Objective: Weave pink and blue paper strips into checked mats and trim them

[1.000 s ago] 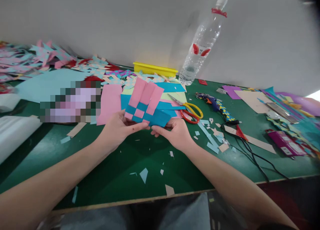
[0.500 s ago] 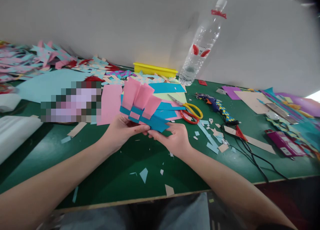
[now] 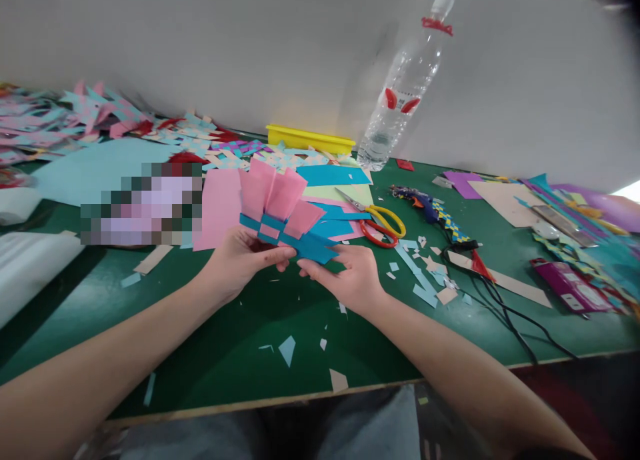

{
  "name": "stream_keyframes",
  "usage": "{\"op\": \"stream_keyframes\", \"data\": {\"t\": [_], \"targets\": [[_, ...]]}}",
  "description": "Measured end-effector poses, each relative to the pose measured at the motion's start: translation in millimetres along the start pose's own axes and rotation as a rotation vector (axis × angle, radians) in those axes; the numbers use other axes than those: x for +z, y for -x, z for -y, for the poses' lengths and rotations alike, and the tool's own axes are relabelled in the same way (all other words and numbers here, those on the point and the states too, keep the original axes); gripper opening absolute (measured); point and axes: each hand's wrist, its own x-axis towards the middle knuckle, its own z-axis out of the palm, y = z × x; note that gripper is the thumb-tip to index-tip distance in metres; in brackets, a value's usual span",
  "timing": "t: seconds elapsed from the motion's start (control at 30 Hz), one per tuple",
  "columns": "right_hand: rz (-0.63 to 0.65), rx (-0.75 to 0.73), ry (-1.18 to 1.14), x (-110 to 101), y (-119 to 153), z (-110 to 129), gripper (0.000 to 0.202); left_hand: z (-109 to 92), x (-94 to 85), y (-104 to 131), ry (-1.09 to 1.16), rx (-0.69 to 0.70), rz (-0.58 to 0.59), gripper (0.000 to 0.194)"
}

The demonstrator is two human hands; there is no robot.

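1. Woven paper (image 3: pixel 283 228) is held above the worktop's (image 3: pixel 210 360) middle; its blue band slants down rightward, pink strips fanning toward the far edge. It lies beyond both thumbs, left hand (image 3: pixel 245 253) nearer the weave, right hand (image 3: pixel 350 273) at the blue ends.
2. Bottle (image 3: pixel 400 90), far edge: red-marked label, lettering unreadable.
3. Purple box (image 3: pixel 570 287), right end: print illegible.
4. Left fingers pinch the paper; right fingers curl against it, grip unclear.

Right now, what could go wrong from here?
The pink strips are bent up, so they might crease or slip loose. The right hand, at the ends of the blue strips, could tug them askew. Scissors lie just beyond that hand; reaching out might knock them.
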Motion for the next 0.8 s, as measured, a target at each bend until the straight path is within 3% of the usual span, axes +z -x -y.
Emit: {"op": "stream_keyframes", "data": {"t": [0.2, 0.3, 0.43, 0.53, 0.8], "targets": [[-0.030, 0.022, -0.023, 0.3, -0.6, 0.2, 0.020, -2.3, -0.2, 0.1, 0.025, -0.009, -0.029, 0.009], [-0.055, 0.149, -0.147, 1.9, -1.3, 0.4, 0.017, -0.7, -1.0, 0.6, 0.023, -0.011, -0.012, 0.009], [-0.083, 0.270, -0.337, 2.4, -2.1, -0.2, 0.033, 2.1, -1.7, 1.1, 0.001, -0.014, 0.020, 0.010], [-0.050, 0.200, -0.291, 0.7, -1.4, 1.2, 0.018, 0.6, -0.4, 1.5, -0.024, -0.027, 0.036, 0.011], [-0.014, 0.106, -0.129, -1.8, 1.1, 6.9, 0.021, -0.7, 1.2, 3.7, -0.043, -0.072, 0.082, 0.018]]}}
